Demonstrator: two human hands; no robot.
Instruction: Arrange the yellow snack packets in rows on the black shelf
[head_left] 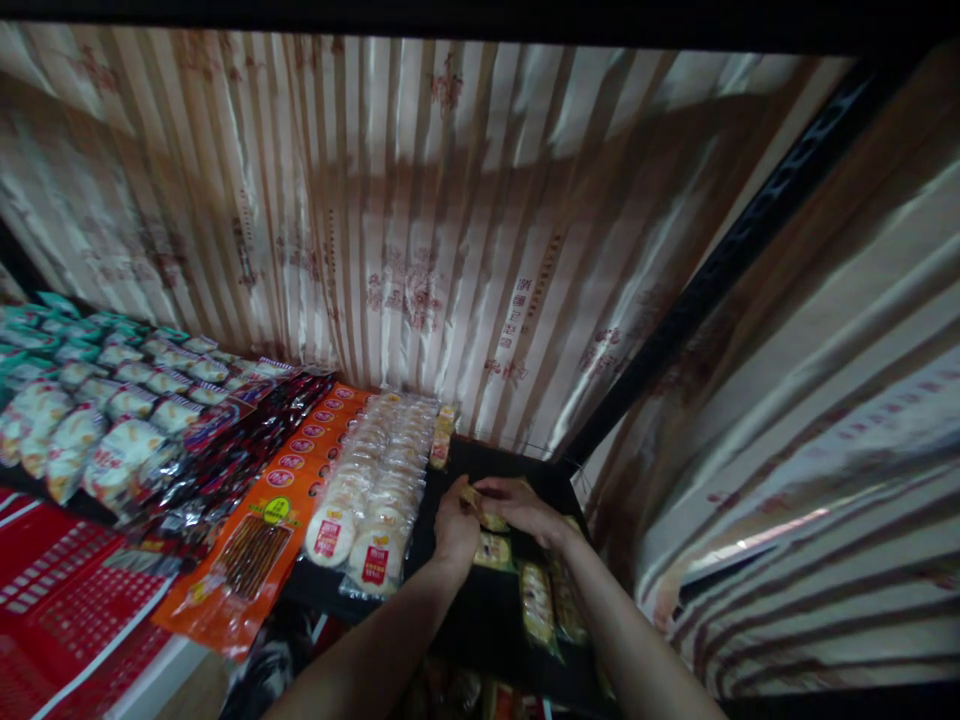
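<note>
Both hands reach onto the right end of a dark shelf (480, 610). My left hand (457, 525) and my right hand (523, 505) are closed around one small yellowish wrapped snack packet (491, 518), partly covered by the fingers. Just below it lies another wrapped packet (493, 549), close to my left wrist. Near my right forearm a long wrapped packet (538, 603) rests on the shelf, and a further packet (570, 605) beside it is partly hidden by that arm.
Left of my hands stand rows of round white crackers in clear wrap (375, 500), then orange snack bags (262, 530), dark red bags (247, 450) and white-green bags (127, 460). A red basket (75, 610) sits lower left. Striped curtain (405, 220) and a dark post (675, 330) bound the shelf.
</note>
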